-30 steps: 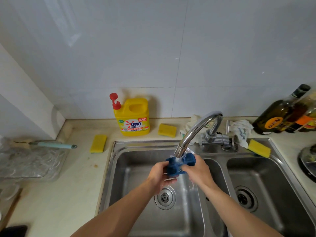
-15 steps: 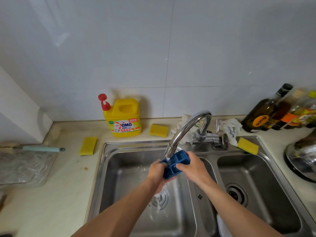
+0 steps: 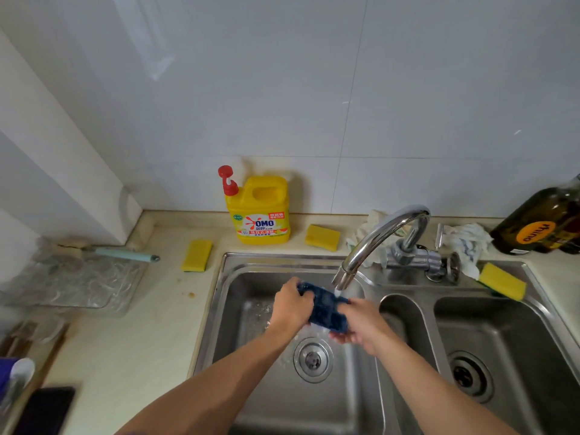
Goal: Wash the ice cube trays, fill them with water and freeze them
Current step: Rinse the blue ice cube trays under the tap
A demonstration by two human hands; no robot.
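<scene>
**Ice cube tray** [image 3: 326, 312]: dark blue, compartments facing up. It is held above the left basin of the sink [image 3: 282, 257], just below the faucet's spout, and tilted so that its far left end sits higher than its near right end.

**Left hand** [image 3: 292, 306]: back toward the camera, fingers curled over the tray's left end and gripping it.

**Right hand** [image 3: 361, 321]: cupped beneath the tray's right end with fingers curled under it, gripping it from below.

**Faucet** [image 3: 379, 237]: chrome gooseneck on the sink's rear rim, swung over the left basin. A stream of water [image 3: 339, 291] falls from the spout onto the tray's far edge.

**Sink**: stainless steel with two basins. The left drain [image 3: 313, 359] lies below the hands, with splashes on the basin floor around it. The right drain [image 3: 469, 376] lies in the other basin.

**Detergent bottle** [image 3: 259, 211]: yellow, red pump top, label reading OMO. It stands upright on the tabletop [image 3: 131, 346] against the white tiled wall.

**Sponges**, three, all yellow:
- one [image 3: 197, 255] flat on the tabletop, left of the sink;
- one [image 3: 322, 236] behind the sink, right of the detergent bottle;
- one [image 3: 502, 281] on the sink's rear rim, above the right basin.

**Crumpled cloth** [image 3: 467, 243]: white with blue marks, behind the faucet base.

**Dark glass bottle** [image 3: 539, 227]: leaning at the far right, yellow label.

**Brush** [image 3: 125, 255]: pale teal handle, lying on the tabletop to the left. Its head rests on a clear plastic tray [image 3: 78, 277].
</scene>
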